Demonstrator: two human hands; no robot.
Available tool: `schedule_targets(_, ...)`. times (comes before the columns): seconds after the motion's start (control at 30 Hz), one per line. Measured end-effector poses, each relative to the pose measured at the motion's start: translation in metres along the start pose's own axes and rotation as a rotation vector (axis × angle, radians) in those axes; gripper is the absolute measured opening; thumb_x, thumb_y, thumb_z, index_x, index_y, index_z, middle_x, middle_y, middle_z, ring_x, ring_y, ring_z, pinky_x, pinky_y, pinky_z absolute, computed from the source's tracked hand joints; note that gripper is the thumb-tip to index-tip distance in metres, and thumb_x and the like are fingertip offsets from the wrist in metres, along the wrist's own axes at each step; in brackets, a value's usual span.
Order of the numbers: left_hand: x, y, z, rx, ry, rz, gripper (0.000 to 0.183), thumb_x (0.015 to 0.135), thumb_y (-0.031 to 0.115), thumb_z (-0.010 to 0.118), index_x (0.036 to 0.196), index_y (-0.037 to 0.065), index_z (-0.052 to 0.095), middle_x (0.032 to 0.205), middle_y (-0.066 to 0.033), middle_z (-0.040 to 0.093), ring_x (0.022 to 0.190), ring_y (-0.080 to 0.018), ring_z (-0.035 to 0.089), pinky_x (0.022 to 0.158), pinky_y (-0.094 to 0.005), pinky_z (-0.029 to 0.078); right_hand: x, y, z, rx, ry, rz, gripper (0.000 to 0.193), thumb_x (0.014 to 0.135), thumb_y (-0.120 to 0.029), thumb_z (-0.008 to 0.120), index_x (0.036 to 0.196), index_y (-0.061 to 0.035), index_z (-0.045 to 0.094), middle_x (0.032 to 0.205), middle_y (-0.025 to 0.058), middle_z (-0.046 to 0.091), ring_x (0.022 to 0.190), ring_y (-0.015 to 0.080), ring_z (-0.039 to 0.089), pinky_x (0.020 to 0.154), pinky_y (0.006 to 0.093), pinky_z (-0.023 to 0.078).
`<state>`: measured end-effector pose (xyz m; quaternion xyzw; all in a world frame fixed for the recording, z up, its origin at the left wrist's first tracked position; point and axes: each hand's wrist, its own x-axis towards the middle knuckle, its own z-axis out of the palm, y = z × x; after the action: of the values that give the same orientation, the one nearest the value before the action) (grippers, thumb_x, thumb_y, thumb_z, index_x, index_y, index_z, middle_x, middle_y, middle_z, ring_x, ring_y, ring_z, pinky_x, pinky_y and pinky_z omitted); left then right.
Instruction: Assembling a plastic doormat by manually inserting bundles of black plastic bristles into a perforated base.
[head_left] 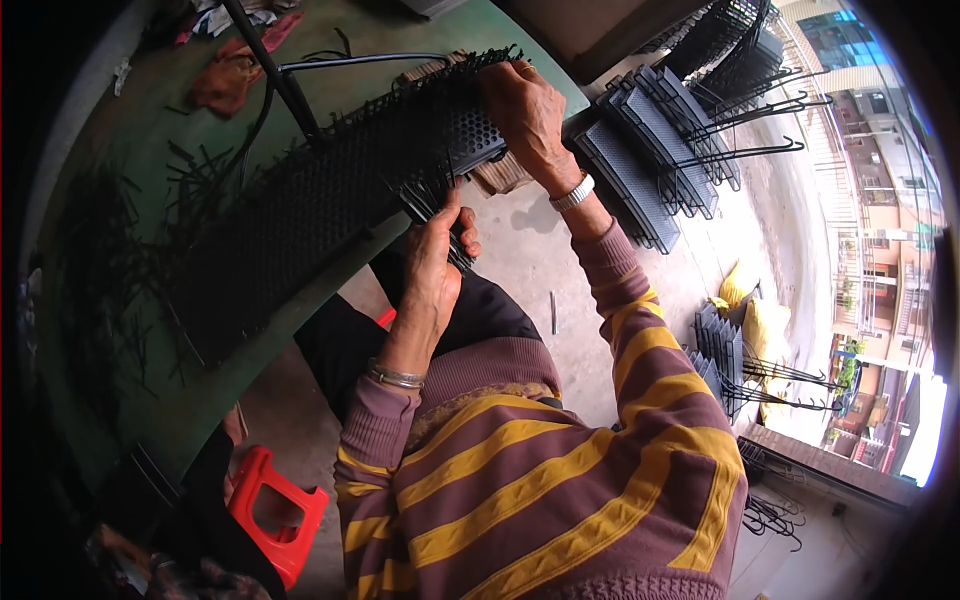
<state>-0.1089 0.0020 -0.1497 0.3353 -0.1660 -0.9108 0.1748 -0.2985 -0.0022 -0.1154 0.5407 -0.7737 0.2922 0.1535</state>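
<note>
A long black perforated panel lies across the green table, with short black strips standing up along its far edge. My left hand is closed around a bundle of thin black strips just in front of the panel's near edge. At the panel's right end, my right hand has its fingers pinched together near the upright strips. What those fingers grip is hidden by the hand.
Loose black strips are heaped on the table's left. A dark metal rod rises behind the panel, beside an orange-brown rag. Black mesh racks with hooks stand at right. A red stool is below left, near another person's dark-clothed leg.
</note>
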Motion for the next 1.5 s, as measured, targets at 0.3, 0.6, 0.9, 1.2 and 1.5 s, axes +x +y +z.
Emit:
schedule_targets(0.3,-0.006,0.001,0.006,0.094,0.039,0.02,0.028,0.091,0.026,0.063,0.111,0.007,0.06,0.069,0.0003,0.056,0.058,-0.0093,0.051,0.049,-0.0233,0.035,-0.014,0.009,-0.003,-0.231,0.09,-0.063,0.018,0.083,-0.019,0.063,0.099,-0.0155,0.069,0.086,0.0104,0.059,0.072,0.0308,0.06,0.063,0.041,0.047)
schedule_targets(0.6,-0.016,0.004,0.01,0.251,0.056,0.051,0.027,0.086,0.029,0.069,0.103,0.008,0.068,0.081,-0.0036,0.067,0.068,-0.0104,0.061,0.048,-0.0215,0.035,-0.039,-0.029,-0.05,0.796,-0.614,0.428,0.026,0.093,-0.024,0.06,0.106,-0.0014,0.065,0.074,-0.0025,0.06,0.068,0.0055,0.055,0.061,0.0225,0.045)
schedule_targets(0.9,-0.015,0.0,0.012,0.326,0.002,0.079,0.032,0.085,0.039,0.069,0.096,0.009,0.065,0.088,-0.0058,0.07,0.073,-0.0132,0.066,0.048,-0.0216,0.031,-0.039,-0.013,-0.057,0.994,-0.713,0.413,0.02,0.09,-0.02,0.061,0.091,-0.0002,0.062,0.075,0.0034,0.064,0.067,0.0092,0.062,0.06,0.0226,0.049)
schedule_targets(1.2,0.007,-0.004,-0.007,0.134,0.071,0.037,0.032,0.089,0.036,0.064,0.105,0.008,0.06,0.099,-0.008,0.066,0.084,-0.0206,0.066,0.067,-0.0328,0.053,-0.028,-0.003,-0.067,0.572,0.049,0.31,0.008,0.091,-0.006,0.058,0.093,0.0021,0.059,0.078,0.0084,0.067,0.07,0.0128,0.067,0.063,0.0227,0.052)
schedule_targets(1.5,0.007,-0.004,0.003,0.005,0.069,-0.021,0.023,0.094,0.021,0.055,0.113,0.008,0.057,0.099,-0.0109,0.064,0.09,-0.0209,0.063,0.076,-0.0373,0.054,-0.027,0.016,-0.024,0.385,0.162,0.142,0.004,0.09,-0.002,0.057,0.093,0.0012,0.057,0.078,0.0091,0.065,0.075,0.017,0.07,0.058,0.0242,0.051)
